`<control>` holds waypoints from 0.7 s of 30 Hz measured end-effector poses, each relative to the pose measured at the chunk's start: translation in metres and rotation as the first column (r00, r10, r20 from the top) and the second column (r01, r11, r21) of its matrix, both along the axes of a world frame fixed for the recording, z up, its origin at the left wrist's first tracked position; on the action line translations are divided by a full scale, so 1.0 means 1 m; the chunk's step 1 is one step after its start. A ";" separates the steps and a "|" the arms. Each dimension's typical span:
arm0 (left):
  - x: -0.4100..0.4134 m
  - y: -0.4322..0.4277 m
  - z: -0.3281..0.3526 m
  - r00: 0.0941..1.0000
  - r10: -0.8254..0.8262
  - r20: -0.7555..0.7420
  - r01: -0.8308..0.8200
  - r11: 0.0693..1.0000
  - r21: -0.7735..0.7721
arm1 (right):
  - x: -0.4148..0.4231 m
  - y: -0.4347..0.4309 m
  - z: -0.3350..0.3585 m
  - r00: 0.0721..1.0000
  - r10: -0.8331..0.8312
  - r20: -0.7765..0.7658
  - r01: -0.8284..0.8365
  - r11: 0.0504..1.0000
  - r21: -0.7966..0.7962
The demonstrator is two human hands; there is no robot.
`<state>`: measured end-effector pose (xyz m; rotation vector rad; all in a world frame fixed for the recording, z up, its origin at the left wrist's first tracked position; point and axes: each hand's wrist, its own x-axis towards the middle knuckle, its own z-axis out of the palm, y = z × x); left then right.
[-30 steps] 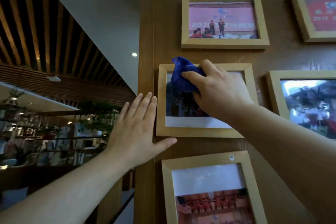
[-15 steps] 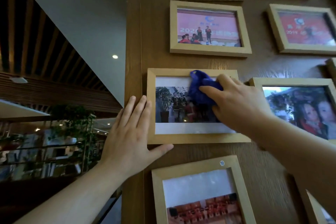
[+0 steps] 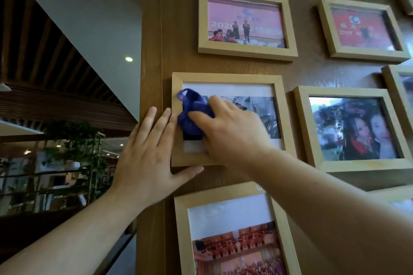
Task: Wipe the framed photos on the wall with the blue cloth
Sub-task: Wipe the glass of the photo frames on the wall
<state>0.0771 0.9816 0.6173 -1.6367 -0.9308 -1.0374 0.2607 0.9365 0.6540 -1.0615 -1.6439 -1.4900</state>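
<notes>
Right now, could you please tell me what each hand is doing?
Left hand: open, flat on the wall beside the middle frame, holding nothing.
Right hand: closed on the blue cloth, pressing it to the glass.

The pink framed photo [image 3: 245, 21] on the wall shows "2020" on its banner. The red framed photo [image 3: 362, 29] to its right shows "2019". A small white sticker [image 3: 259, 187] on the lowest frame bears a number, cut off by the arm.

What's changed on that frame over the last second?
The right hand swept the blue cloth right across the glass, then back to the left edge of the middle frame. It kept its grip on the cloth. The left hand stayed flat beside the frame, bracing it.
</notes>
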 end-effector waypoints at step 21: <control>0.000 0.000 0.000 0.999 -0.047 0.014 0.047 0.999 0.008 | 0.018 -0.019 -0.024 0.992 -0.125 0.027 0.127 0.990 -0.057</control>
